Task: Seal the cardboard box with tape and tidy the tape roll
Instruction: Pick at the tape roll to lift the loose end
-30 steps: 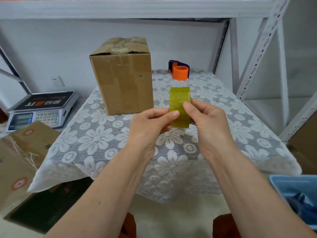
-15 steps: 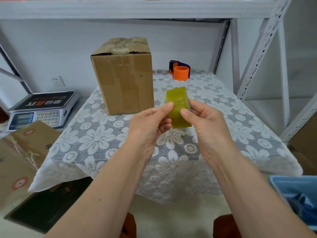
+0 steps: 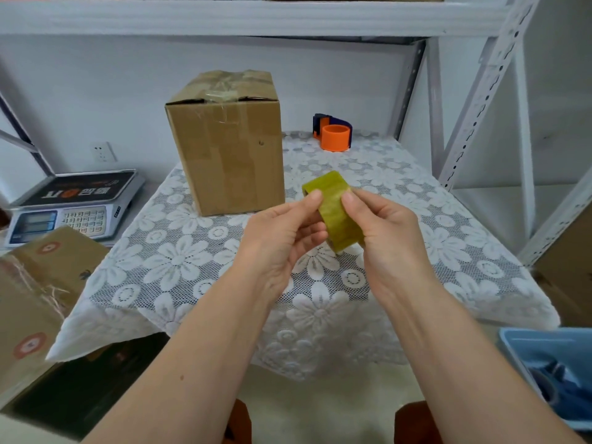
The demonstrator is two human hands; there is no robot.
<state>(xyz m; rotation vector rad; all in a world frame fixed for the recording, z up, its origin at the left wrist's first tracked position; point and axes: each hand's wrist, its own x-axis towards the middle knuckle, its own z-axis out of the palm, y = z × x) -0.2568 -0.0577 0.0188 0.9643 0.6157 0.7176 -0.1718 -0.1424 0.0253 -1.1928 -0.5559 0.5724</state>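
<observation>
Fingers [image 3: 315,198] of the left hand [image 3: 282,232] and right hand [image 3: 384,232] are both pinching the tape roll [image 3: 336,213], held up over the counter [image 3: 179,251], just in front of the box [image 3: 227,149]; the roll looks light and stiff but slick on its face, so I'd guess gripping by the edges or through the core is safest — the box is probably light too, though its taped top looks crumpled. Count: one roll, one box, one orange dispenser [image 3: 333,136] at the back, one scale [image 3: 73,206] off to the left.

Box [image 3: 229,145] on table [image 3: 166,270] rear-left; dispenser [image 3: 333,133] right behind; scale [image 3: 70,203] left.
</observation>
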